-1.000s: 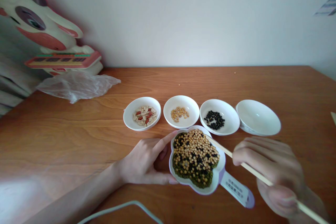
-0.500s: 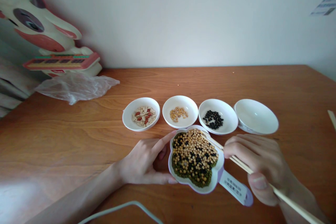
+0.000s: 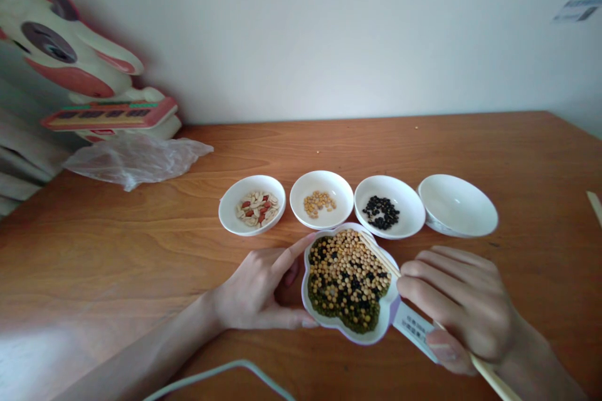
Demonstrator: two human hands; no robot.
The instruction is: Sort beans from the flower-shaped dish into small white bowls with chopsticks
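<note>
A flower-shaped dish with a handle [image 3: 393, 313] holds a mix of yellow soybeans [image 3: 348, 249], black beans and small green beans. My left hand [image 3: 263, 288] grips its left side, index finger on the upper rim and thumb on the lower. A pair of wooden chopsticks [image 3: 380, 254] is in my right hand [image 3: 463, 304], their tips among the soybeans near the dish's upper right. That hand covers part of the labelled handle. Behind the dish stand white bowls: one of peanuts [image 3: 258, 208], one of soybeans [image 3: 320, 203], one of black beans [image 3: 381, 212], and an empty bowl [image 3: 463, 203].
A cow-shaped toy keyboard [image 3: 110, 114] leans at the back left, with a crumpled clear plastic bag [image 3: 136, 160] before it. A pale cable [image 3: 235, 364] crosses the front edge. Some pale strip [image 3: 595, 205] lies at the far right. Behind the table [image 3: 117, 225] rises a wall.
My right hand has turned and its thumb has shifted left, over the dish's handle. The chopsticks are angled more steeply, tips still in the beans. My left hand keeps its grip.
</note>
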